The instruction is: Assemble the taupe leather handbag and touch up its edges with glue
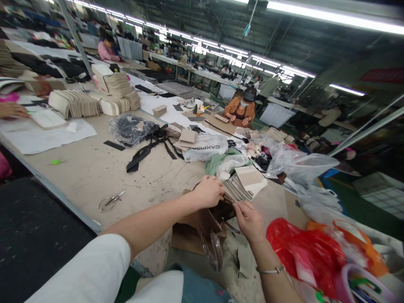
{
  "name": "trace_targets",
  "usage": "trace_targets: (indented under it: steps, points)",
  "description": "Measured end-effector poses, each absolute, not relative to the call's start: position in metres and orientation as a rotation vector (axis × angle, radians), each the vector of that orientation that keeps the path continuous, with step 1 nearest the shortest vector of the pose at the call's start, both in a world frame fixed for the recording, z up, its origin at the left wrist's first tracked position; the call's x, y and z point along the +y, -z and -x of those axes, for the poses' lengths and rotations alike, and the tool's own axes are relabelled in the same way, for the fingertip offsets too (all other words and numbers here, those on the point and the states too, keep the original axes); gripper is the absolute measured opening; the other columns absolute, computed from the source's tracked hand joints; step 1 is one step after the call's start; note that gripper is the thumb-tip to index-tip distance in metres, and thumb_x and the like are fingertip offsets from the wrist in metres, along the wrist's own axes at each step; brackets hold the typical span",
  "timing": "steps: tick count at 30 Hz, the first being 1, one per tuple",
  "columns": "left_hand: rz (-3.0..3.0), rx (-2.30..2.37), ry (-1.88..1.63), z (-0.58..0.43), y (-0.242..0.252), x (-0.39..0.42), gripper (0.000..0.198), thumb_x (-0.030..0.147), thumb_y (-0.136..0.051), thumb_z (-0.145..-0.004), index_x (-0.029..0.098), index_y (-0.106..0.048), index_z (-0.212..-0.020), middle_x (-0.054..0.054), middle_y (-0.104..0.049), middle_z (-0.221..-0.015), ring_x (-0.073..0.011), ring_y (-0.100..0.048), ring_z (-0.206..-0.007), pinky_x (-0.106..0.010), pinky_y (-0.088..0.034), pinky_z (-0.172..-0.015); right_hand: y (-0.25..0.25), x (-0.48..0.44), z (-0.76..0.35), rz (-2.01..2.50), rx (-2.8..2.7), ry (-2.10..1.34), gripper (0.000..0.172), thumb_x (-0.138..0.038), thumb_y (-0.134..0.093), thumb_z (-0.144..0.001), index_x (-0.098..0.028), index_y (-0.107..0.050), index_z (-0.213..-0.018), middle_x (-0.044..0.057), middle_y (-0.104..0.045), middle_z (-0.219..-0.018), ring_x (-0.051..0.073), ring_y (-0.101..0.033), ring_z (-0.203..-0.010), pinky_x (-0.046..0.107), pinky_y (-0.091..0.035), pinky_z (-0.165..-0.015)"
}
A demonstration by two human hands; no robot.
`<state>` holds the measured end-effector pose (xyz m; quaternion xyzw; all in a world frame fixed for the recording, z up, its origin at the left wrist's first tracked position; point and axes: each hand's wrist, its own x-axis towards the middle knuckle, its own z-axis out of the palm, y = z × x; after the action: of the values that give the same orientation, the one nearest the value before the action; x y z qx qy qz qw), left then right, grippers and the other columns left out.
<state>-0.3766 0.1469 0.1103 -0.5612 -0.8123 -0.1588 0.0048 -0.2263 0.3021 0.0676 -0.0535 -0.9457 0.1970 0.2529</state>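
Observation:
My left hand [206,191] rests curled on a fanned stack of thin beige and striped card pieces [244,185] lying on the worktable [91,168]. My right hand [248,219], with a thin bangle on the wrist, pinches the near edge of the same stack from the other side. Under both hands sits a dark brown folded piece [217,214] on brown cardboard [186,237]. A roll of clear tape [214,250] lies just below.
Scissors [110,201] lie to the left. Black straps [148,149], plastic bags [290,162] and a printed white bag [205,147] crowd the middle. Red and orange bags [303,248] sit at right. Stacks of beige pieces [82,103] stand far left. A seated person [241,109] works across the table.

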Motion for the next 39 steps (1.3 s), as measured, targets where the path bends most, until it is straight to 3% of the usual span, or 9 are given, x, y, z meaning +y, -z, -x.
trace_targets:
  steps: [2,4,7,12,29,39]
  points:
    - [1.756,-2.552,0.543,0.378,-0.11,0.145,0.014,0.034,-0.063,-0.081,0.021,-0.07,-0.077,-0.002,-0.067,-0.104,-0.0227,-0.053,-0.102,-0.041,-0.036,-0.091,-0.065,0.305,0.224,0.166,-2.582,-0.567,0.032,-0.035,-0.044,-0.095,-0.018,-0.069,-0.086,0.006,-0.064,-0.08,0.017,-0.062,-0.076,0.028,-0.05,-0.072]
    - [1.772,-2.557,0.596,0.379,-0.11,0.143,0.014,0.034,-0.065,-0.08,0.022,-0.07,-0.077,-0.001,-0.066,-0.108,-0.0223,-0.052,-0.105,-0.043,-0.035,-0.096,-0.063,0.309,0.219,0.174,-2.598,-0.589,0.031,-0.038,-0.047,-0.093,-0.018,-0.065,-0.109,0.008,-0.064,-0.095,0.019,-0.062,-0.087,0.031,-0.051,-0.079]
    - [1.841,-2.551,0.659,0.38,-0.114,0.139,0.012,0.032,-0.067,-0.08,0.022,-0.07,-0.074,0.0,-0.064,-0.114,-0.0232,-0.05,-0.111,-0.05,-0.028,-0.104,-0.067,0.311,0.212,0.175,-2.524,-0.533,0.045,-0.04,-0.057,-0.087,-0.022,-0.055,-0.129,0.01,-0.057,-0.109,0.022,-0.059,-0.099,0.037,-0.051,-0.087]
    - [1.915,-2.474,0.707,0.38,-0.115,0.136,0.011,0.032,-0.068,-0.079,0.022,-0.069,-0.073,-0.002,-0.063,-0.117,-0.0251,-0.048,-0.114,-0.057,-0.021,-0.108,-0.079,0.299,0.215,-0.039,-2.46,-0.355,0.026,-0.027,-0.061,-0.085,-0.031,-0.067,-0.11,0.009,-0.053,-0.115,0.025,-0.053,-0.107,0.046,-0.049,-0.09]
    - [1.972,-2.37,0.673,0.376,-0.111,0.124,0.008,0.03,-0.068,-0.079,0.022,-0.069,-0.079,-0.002,-0.06,-0.121,-0.0273,-0.046,-0.12,-0.065,-0.019,-0.107,-0.077,0.286,0.222,-0.113,-2.474,-0.26,0.027,-0.017,-0.057,-0.085,-0.028,-0.065,-0.109,0.009,-0.053,-0.115,0.026,-0.047,-0.115,0.057,-0.037,-0.102]
    - [1.978,-2.385,0.655,0.373,-0.112,0.122,0.009,0.03,-0.068,-0.079,0.023,-0.068,-0.084,-0.003,-0.059,-0.122,-0.0265,-0.044,-0.121,-0.062,-0.015,-0.11,-0.068,0.289,0.225,-0.078,-2.451,-0.389,0.023,-0.021,-0.056,-0.086,-0.027,-0.065,-0.107,0.01,-0.056,-0.112,0.026,-0.049,-0.112,0.055,-0.041,-0.099]
